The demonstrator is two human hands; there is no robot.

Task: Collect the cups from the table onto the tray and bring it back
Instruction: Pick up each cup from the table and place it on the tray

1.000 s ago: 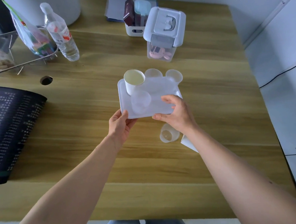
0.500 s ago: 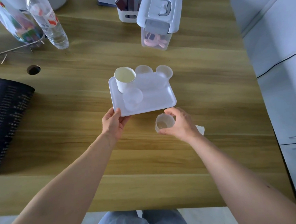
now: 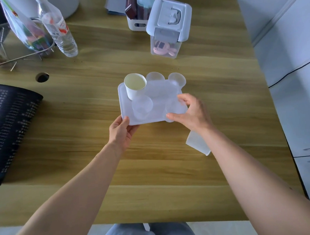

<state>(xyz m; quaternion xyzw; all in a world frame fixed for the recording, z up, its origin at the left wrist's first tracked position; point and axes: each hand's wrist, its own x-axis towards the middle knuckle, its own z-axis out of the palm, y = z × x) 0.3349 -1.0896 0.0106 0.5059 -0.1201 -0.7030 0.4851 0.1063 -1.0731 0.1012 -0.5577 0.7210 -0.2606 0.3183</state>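
My left hand (image 3: 121, 131) grips the near-left corner of a white translucent tray (image 3: 159, 108) held over the wooden table. A white paper cup (image 3: 135, 86) stands on the tray's far-left corner, and a clear plastic cup (image 3: 141, 107) stands just in front of it. My right hand (image 3: 194, 113) is closed around another clear cup (image 3: 172, 105) at the tray's near-right corner. Two more clear cups (image 3: 155, 77) (image 3: 177, 78) show past the tray's far edge.
A clear cup-like piece (image 3: 197, 142) lies on the table beside my right forearm. A lidded storage box (image 3: 168, 25) and white caddy stand at the back, a water bottle (image 3: 60, 30) and wire rack at back left, a dark basket (image 3: 7, 126) at left.
My right hand picked a clear cup off the table in front of the tray and carried it up over the tray's near-right corner. My left hand kept its hold on the tray.
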